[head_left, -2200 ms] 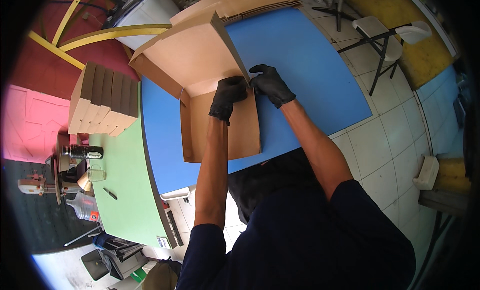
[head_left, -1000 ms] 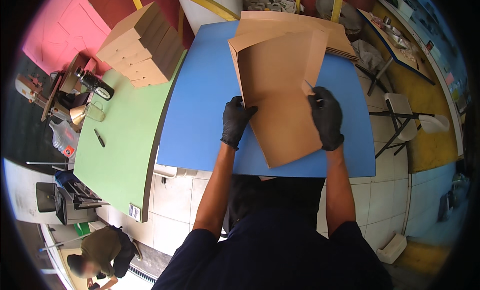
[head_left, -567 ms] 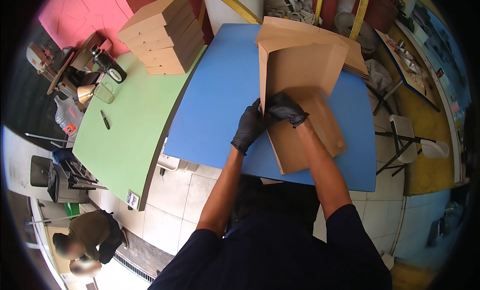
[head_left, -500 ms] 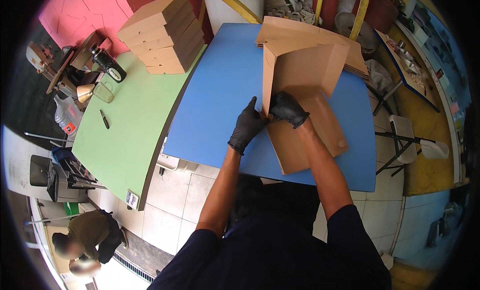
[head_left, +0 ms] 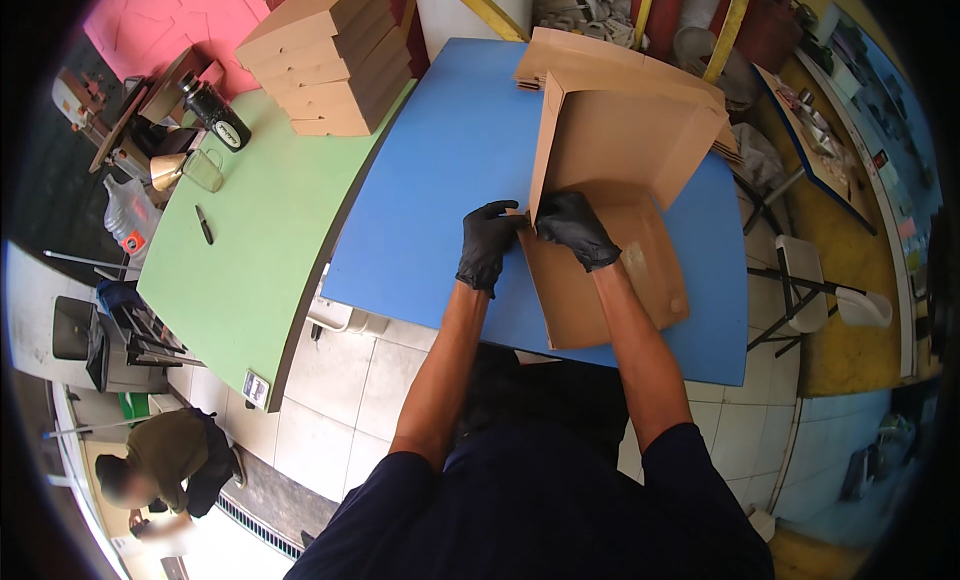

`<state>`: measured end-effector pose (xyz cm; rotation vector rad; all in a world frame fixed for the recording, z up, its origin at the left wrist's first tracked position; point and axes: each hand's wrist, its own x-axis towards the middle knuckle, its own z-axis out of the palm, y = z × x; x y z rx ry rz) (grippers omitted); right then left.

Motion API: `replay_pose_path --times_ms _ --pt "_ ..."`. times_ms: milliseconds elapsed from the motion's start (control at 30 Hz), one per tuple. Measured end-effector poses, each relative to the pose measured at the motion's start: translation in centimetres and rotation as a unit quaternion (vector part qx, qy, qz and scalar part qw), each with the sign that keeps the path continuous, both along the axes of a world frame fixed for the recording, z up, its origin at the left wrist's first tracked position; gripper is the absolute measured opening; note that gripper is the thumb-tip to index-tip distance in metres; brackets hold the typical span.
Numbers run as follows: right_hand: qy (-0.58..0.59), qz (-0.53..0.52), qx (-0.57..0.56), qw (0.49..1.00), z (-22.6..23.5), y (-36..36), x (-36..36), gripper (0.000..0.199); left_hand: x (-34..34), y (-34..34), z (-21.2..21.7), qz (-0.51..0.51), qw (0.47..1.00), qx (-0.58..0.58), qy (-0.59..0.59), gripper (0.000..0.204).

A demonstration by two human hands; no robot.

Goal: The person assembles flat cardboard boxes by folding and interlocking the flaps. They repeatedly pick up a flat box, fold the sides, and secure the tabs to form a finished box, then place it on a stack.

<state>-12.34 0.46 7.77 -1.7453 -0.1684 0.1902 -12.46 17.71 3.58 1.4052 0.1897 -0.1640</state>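
A brown cardboard box (head_left: 612, 280) stands on the blue table (head_left: 420, 180) in front of me, its lid (head_left: 630, 135) raised at the far side. My left hand (head_left: 487, 245), in a black glove, is at the outside of the box's left edge, fingers closed on the cardboard near the lid's hinge. From inside the box my right hand (head_left: 576, 230), gloved in black too, grips the same corner. Its fingertips are partly hidden behind the side flap of the lid. Behind the lid lies a pile of flat cardboard blanks (head_left: 580, 55).
A green table (head_left: 260, 210) to the left bears a stack of folded boxes (head_left: 325, 65), a black bottle (head_left: 215, 112), a glass mug (head_left: 203, 170) and a pen (head_left: 204, 224). A folding chair (head_left: 800, 265) stands at right. Another person (head_left: 175, 455) bends over at lower left.
The box's lid has tipped further back and to the right. My left hand has its index finger lowered toward the box corner, and my right hand has turned slightly at that corner.
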Motion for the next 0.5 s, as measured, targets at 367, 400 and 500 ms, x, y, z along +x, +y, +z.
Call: replay_pose_path --times_ms 367,400,500 --pt "-0.005 -0.050 0.084 0.995 -1.7 0.3 -0.5 0.010 0.0 -0.7 -1.4 0.027 0.999 -0.045 -0.008 0.027" --pt "-0.004 -0.041 0.067 0.997 -1.7 0.3 -0.5 0.011 0.0 -0.8 -1.5 0.031 0.998 -0.047 -0.005 0.026" --pt "0.032 -0.039 0.097 0.994 -1.8 0.2 -0.6 0.016 0.0 -0.8 -1.7 0.038 0.998 -0.050 -0.011 0.025"
